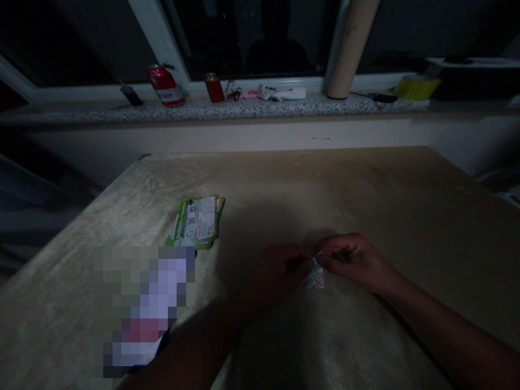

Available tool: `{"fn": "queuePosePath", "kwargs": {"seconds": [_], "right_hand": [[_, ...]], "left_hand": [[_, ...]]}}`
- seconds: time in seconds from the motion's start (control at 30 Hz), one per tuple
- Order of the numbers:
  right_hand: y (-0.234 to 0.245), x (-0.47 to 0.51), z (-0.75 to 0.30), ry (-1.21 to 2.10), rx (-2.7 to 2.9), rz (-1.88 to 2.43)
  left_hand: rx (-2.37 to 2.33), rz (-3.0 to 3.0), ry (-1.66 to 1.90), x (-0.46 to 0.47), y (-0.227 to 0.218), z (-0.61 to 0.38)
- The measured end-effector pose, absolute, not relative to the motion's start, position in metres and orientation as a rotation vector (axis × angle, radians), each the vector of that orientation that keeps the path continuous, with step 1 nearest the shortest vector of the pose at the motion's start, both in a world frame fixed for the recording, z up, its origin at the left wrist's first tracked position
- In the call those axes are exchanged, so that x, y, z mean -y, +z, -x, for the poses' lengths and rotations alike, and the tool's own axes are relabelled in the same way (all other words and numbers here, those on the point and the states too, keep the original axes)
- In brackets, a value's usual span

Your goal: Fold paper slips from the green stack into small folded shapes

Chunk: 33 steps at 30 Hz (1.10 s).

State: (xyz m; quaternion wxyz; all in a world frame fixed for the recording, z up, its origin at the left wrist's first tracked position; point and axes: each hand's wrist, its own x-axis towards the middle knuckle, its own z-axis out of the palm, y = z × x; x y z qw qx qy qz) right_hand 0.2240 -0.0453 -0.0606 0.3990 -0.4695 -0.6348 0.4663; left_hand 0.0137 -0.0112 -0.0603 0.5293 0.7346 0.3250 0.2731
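Observation:
My left hand [284,268] and my right hand [345,257] meet over the table, fingertips pinched close together. Between them is a small folded piece of printed paper [317,279], white with red, blue and green marks, its lower part spreading out like a triangle. Both hands grip its narrow upper end. The fingers cover that end, so its exact shape is hidden. Left of my hands lies a short stack of green and white printed packets [197,219]. The light is dim, and my left hand is mostly in shadow.
A pixelated, phone-like object [158,303] lies beside my left forearm. On the speckled windowsill [195,111] stand a red can [166,86], a red lighter-like item [214,88], crumpled wrappers [280,93] and a yellow object [417,88]. A cardboard tube [352,49] leans against the window.

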Motion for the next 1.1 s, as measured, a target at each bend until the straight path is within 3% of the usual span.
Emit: {"fn": "queuePosePath", "kwargs": {"seconds": [0.57,1.1], "right_hand": [[-0.052,0.047,-0.216,1.079,1.609,1.201],[-0.065,0.040,-0.216,1.473,1.299,1.068]], "left_hand": [[-0.796,-1.678,0.655,0.006,-0.061,-0.011],[-0.897,-1.382,1.030,0.007,-0.061,-0.011]]}}
